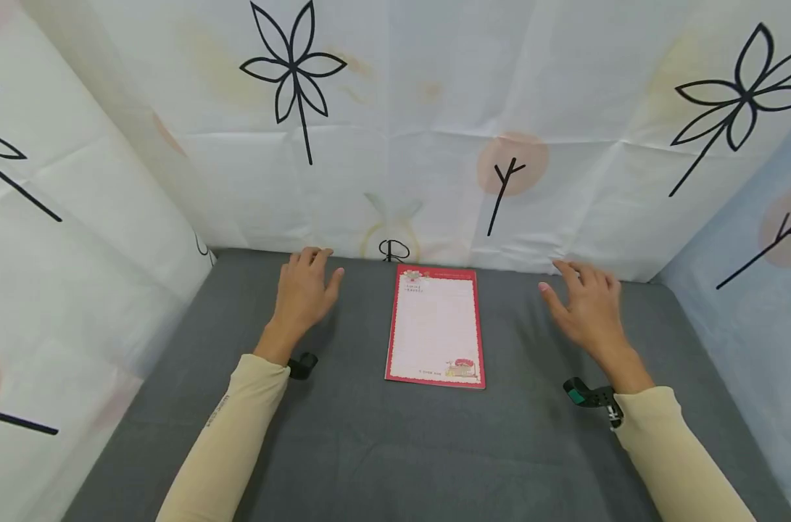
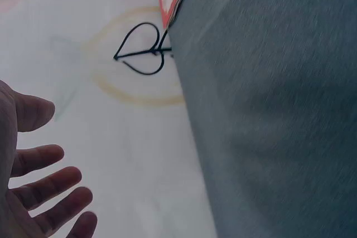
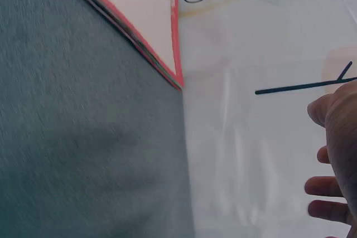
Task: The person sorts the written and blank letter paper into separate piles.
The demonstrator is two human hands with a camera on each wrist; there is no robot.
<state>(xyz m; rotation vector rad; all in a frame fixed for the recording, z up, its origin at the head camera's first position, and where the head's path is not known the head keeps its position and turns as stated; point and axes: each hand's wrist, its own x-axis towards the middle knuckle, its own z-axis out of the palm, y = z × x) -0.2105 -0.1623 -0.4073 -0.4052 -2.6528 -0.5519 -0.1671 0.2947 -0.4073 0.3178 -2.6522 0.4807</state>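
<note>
Surrounding the table on three sides: white fabric (image 1: pixel 434 80) with leaf and twig prints. Table (image 1: pixel 369 457) dark gray. Notepad (image 1: pixel 434 326) on it, between the hands, far edge just beside the fabric. Lies flat, slightly skewed; pale page, red scalloped border, small drawings top left and bottom right, layered sheets at the edge. Left hand (image 1: pixel 304 290): grip loose, fingers spread. Right hand (image 1: pixel 587 308): same. Both apart from notepad.
</note>
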